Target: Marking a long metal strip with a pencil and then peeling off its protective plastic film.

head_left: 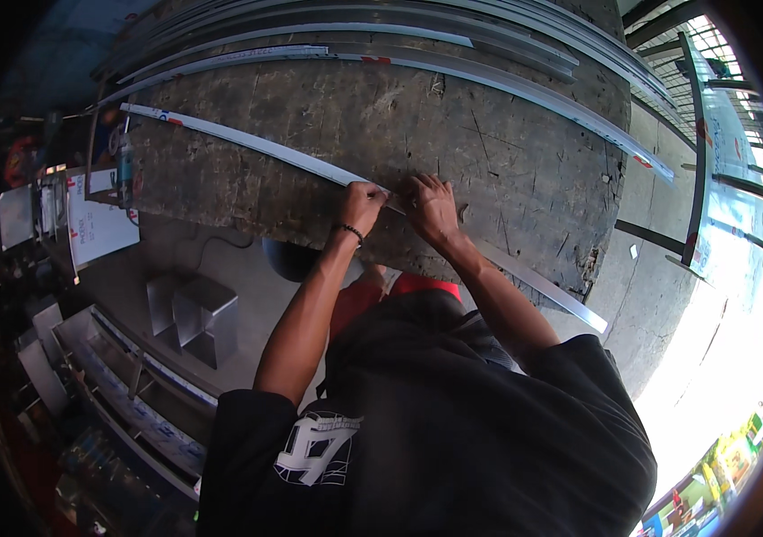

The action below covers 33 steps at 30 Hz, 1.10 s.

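Observation:
A long, narrow metal strip [247,141] lies slantwise across the near side of a worn wooden workbench [310,103]. Its left stretch looks white with small coloured marks, while the right stretch [547,288] is shiny silver and juts past the bench's front edge. My left hand [363,208], with a dark bead bracelet at the wrist, is closed on the strip near its middle, thumb and fingers pinched together. Just to its right, my right hand [432,210] is closed over the same strip with curled fingers. Whatever lies between the fingertips is too small to make out.
More long metal profiles [507,85] lie along the bench's far side. Bent sheet-metal pieces [207,318] stand on the floor at left, near a long metal frame [131,385]. A film-covered panel [722,170] leans on a rack at right. A white board [102,215] stands left of the bench.

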Tool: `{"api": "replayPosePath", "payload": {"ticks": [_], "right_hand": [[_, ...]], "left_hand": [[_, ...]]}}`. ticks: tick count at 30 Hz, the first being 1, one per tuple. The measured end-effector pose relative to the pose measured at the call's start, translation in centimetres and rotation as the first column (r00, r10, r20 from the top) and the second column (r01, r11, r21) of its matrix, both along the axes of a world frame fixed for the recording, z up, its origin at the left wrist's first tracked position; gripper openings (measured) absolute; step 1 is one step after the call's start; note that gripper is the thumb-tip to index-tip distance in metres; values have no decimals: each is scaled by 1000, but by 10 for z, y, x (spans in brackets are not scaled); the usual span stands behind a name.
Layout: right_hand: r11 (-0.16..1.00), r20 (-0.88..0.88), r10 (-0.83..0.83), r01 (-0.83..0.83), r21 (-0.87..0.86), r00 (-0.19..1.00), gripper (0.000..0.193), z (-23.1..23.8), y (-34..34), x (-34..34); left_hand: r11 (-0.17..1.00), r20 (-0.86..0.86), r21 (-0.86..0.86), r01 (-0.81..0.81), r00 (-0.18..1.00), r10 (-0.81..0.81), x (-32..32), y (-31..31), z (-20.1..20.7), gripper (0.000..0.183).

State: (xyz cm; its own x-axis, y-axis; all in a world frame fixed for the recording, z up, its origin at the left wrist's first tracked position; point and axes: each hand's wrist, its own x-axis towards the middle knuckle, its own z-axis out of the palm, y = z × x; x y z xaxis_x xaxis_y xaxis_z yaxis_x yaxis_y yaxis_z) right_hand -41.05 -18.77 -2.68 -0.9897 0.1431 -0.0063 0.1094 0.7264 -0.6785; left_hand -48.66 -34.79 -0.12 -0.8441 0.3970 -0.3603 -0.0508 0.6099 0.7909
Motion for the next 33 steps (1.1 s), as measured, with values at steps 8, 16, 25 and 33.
{"api": "replayPosePath", "payload": {"ticks": [8,16,25,33], "right_hand": [[999,-56,0,-2,-37,998,28,7,2,-1],[996,-74,88,-90,-21,993,17,12,5,-8],[988,-75,134,-127,89,988,14,19,-4,-15],[939,-147,238,-189,286,960,8,26,-9,-20]], "left_hand": [[989,-38,140,-58,997,64,14,-3,-4,22],[973,-93,50,-227,969,231,34,-51,23,28],[906,-94,115,-407,904,417,86,-84,45,27],[867,-126,74,-493,857,499,117,-130,43,26]]}}
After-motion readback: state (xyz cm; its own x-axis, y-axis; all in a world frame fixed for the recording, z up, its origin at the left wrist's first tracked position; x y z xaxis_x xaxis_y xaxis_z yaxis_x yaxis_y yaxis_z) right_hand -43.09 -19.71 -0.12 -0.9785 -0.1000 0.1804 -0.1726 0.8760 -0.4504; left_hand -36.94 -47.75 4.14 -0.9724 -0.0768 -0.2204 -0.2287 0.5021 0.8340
